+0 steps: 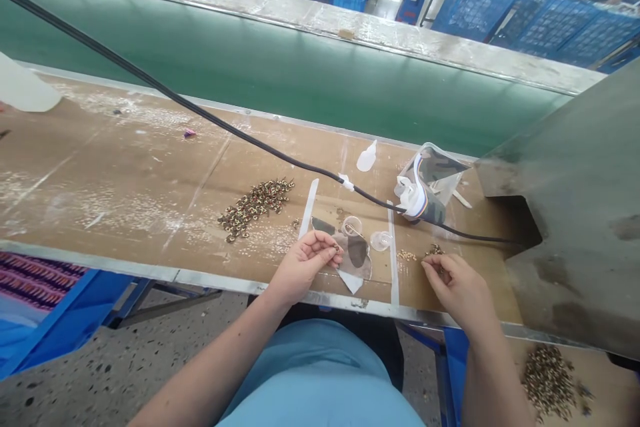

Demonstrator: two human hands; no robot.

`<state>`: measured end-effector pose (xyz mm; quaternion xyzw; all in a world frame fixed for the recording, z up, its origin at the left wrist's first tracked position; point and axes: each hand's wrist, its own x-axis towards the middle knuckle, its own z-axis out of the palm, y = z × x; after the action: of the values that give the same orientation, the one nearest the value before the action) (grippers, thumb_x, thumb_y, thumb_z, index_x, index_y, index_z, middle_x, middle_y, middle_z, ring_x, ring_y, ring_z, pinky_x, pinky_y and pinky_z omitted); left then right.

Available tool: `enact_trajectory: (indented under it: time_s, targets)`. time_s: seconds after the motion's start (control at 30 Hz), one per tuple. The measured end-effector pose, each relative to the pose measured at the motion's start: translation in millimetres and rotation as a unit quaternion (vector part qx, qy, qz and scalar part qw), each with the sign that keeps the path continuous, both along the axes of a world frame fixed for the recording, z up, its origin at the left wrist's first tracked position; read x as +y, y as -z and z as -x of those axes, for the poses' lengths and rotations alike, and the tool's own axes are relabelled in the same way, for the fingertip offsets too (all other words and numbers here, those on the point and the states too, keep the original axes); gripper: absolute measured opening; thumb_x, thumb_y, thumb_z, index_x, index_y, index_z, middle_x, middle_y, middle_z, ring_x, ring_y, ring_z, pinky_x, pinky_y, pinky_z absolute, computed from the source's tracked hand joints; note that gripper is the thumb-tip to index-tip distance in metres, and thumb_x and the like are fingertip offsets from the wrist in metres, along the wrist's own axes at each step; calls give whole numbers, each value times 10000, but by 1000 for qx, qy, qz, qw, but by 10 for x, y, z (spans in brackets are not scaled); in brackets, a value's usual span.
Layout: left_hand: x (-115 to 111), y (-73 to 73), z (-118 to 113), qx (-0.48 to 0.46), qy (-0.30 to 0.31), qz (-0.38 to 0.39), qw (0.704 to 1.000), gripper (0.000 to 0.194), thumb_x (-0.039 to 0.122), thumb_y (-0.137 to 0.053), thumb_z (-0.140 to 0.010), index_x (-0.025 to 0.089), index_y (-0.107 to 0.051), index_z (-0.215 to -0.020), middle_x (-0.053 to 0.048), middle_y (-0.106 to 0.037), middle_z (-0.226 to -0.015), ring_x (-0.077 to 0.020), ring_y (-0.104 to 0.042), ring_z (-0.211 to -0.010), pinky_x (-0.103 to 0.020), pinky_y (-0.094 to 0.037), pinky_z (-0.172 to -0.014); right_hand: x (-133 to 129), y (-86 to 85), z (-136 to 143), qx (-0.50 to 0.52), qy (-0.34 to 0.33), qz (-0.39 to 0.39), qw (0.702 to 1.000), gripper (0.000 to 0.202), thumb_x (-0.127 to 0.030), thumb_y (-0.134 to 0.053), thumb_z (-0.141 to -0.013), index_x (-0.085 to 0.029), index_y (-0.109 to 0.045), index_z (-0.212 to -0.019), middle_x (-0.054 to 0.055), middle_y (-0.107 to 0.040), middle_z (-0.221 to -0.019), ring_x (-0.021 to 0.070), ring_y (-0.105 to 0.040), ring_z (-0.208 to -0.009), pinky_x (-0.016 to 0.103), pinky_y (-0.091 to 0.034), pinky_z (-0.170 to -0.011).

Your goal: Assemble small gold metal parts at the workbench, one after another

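Note:
My left hand (309, 261) is pinched around a tiny dark part (336, 248), over a stained cloth (364, 260). My right hand (455, 279) has its fingers closed beside a little heap of dark parts (435, 249); what they hold, if anything, is hidden. Just beyond the left hand stands a small clear cup (352, 225) with a thin stick across it. A second clear dish (381, 241) lies to its right. Tiny tan pieces (406, 255) are scattered between that dish and my right hand.
A larger pile of small parts (257, 207) lies left on the table (200, 173). Across the table runs a black cable (240, 140), passing a bag-lined container (425, 187). A metal housing (575, 200) bounds the right side, with another pile of parts (549, 381) below it.

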<state>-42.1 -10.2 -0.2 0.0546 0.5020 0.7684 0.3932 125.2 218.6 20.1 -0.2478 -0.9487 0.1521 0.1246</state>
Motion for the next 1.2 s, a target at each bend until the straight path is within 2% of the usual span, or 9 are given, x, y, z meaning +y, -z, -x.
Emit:
enact_trajectory:
  time_s: [0.53,0.73,0.93,1.13,1.2]
  targets:
    - [12,6,0,-4,-2,-15,1000,297,331,-791,-655,150,-582,-764,-10,-673,-715,-93,-619,-621,-216,-495,-603,-43,106,76,-8,-4,-5,1000,477,-575,-344,-890,-227,-639,-752,43,-646,-751,142,-558,-556,270,-405,-502]
    - [5,1,-3,2,-1,-12,1000,276,315,-782,-666,151,-584,-765,-11,-666,-711,-97,-616,-620,-224,-494,-607,-29,135,58,-6,-24,-4,1000,405,-522,-369,-900,-238,-626,-770,34,-654,-779,166,-617,-655,280,-432,-537]
    - [7,-15,-5,3,-4,-4,1000,268,306,-778,-667,151,-581,-762,-17,-664,-709,-104,-618,-623,-232,-498,-607,-2,72,18,-5,-61,25,998,348,-473,-386,-909,-243,-630,-818,30,-674,-853,166,-644,-752,275,-473,-600]
    - [7,-28,-5,-3,-2,-6,1000,281,314,-787,-653,153,-581,-756,-12,-663,-697,-99,-617,-616,-224,-500,-600,-1,36,9,-12,-26,20,999,392,-525,-393,-890,-227,-625,-785,34,-673,-776,145,-591,-579,270,-433,-507]
    - [7,-25,-5,-2,-3,-6,1000,281,316,-787,-653,153,-581,-753,-13,-663,-701,-99,-618,-615,-224,-502,-598,-10,37,16,-13,-27,18,999,418,-539,-377,-893,-225,-627,-778,34,-673,-765,142,-590,-576,269,-434,-513]
